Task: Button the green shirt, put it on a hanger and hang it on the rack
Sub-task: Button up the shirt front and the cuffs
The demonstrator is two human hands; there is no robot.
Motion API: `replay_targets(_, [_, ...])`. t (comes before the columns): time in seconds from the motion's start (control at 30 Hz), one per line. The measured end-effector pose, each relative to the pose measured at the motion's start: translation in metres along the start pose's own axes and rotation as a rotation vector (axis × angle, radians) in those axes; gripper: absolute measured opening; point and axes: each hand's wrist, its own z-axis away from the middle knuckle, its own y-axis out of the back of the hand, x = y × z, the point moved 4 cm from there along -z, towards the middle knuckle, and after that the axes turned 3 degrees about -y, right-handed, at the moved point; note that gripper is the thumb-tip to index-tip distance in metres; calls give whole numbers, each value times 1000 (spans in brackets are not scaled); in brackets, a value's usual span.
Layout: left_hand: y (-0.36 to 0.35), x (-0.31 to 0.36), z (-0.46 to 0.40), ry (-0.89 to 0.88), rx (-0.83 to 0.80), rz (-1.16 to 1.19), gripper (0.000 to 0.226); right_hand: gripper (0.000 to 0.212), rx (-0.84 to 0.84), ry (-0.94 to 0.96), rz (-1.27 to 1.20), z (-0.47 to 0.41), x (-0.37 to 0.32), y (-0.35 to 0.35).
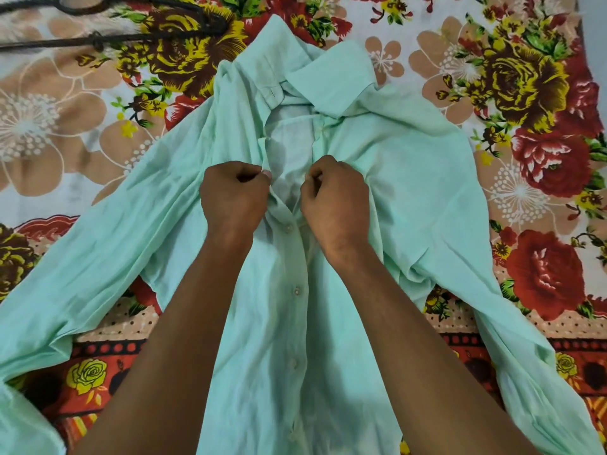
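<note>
From the head view I see the green shirt (377, 165) spread on the flowered bed sheet (525, 77), sleeves reaching both lower edges. My left hand (234, 194) and right hand (335, 198) each pinch a placket edge below the collar. A dark hanger (138, 24) lies top left.

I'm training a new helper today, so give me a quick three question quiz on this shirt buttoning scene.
1. True or false: the shirt is buttoned right up to the collar.
2. Where does the hanger lie? A) on the shirt B) top left on the bedsheet C) in a hand
3. What do the left hand and right hand pinch?

Key: 1 false, the top is open above the hands. 2 B. 3 the shirt's two front edges, one each.
</note>
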Motion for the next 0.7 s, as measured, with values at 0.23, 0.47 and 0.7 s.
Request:
replay_targets(0.23, [-2, 4, 9, 128, -108, 235, 8, 10, -14, 14, 9, 0, 5, -1])
replay_targets(0.47, [-13, 10, 13, 108, -135, 249, 11, 9, 95, -129, -447, 5, 18, 16])
replay_targets(0.7, [-22, 8, 17, 128, -144, 302, 6, 6, 24, -173, -603, 7, 10, 13])
